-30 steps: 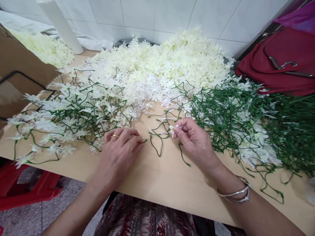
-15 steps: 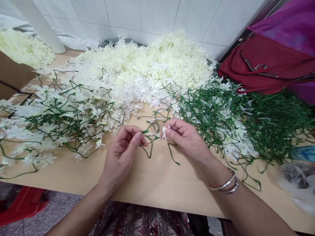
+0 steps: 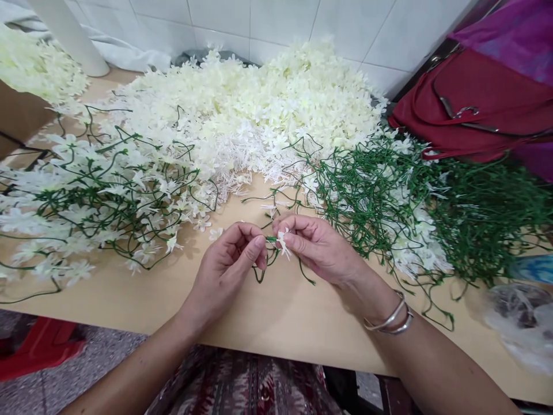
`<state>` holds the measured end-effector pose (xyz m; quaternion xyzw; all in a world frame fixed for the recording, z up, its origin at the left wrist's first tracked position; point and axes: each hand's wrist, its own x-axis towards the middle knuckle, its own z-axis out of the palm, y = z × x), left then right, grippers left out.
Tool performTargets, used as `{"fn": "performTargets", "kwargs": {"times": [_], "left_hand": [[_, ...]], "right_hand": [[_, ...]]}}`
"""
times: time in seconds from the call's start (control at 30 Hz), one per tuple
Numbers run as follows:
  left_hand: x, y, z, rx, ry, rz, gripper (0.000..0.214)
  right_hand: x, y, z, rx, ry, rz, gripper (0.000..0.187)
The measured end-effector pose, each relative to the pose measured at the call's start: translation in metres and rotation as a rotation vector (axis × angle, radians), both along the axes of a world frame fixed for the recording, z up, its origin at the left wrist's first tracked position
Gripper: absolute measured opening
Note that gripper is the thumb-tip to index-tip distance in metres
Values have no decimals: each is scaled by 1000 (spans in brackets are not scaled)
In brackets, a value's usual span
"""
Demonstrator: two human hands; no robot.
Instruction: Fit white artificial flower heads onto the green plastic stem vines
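Observation:
My left hand (image 3: 227,265) pinches a thin green plastic stem (image 3: 264,266) between thumb and fingers. My right hand (image 3: 317,248), with bangles on the wrist, pinches a small white flower piece (image 3: 283,242) right at the stem's tip. Both hands meet just above the wooden table (image 3: 276,314). A big heap of loose cream-white petals (image 3: 259,109) lies behind them. To the left lie green stems fitted with white flowers (image 3: 108,196). On the right sits a tangle of green stems (image 3: 415,202).
A red bag (image 3: 479,109) with purple cloth above it rests at the back right against the tiled wall. A white pipe (image 3: 71,37) stands at the back left. A clear plastic bag (image 3: 518,323) lies at the table's right edge. A red stool (image 3: 38,349) sits on the floor.
My two hands have come together: the left lifted the green stem off the table, the right brought the white flower piece to its tip. The view shifted slightly right.

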<state>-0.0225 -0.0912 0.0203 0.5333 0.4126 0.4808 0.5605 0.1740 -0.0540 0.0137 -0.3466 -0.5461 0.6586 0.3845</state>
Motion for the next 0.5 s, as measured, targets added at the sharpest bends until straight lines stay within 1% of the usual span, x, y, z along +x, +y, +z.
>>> {"fn": "performTargets", "kwargs": {"times": [0.17,0.3,0.5], "left_hand": [[0,0,0,-12,-4,1,19],[0,-1,0,-22,1,-18,20],[-1,-1,-4,-90,-49,-39,20]], "right_hand": [[0,0,0,-3,36,-1,25],[-1,0,-1,-4,28,5,27],[-4,-1,-3,-64,51,13,29]]}}
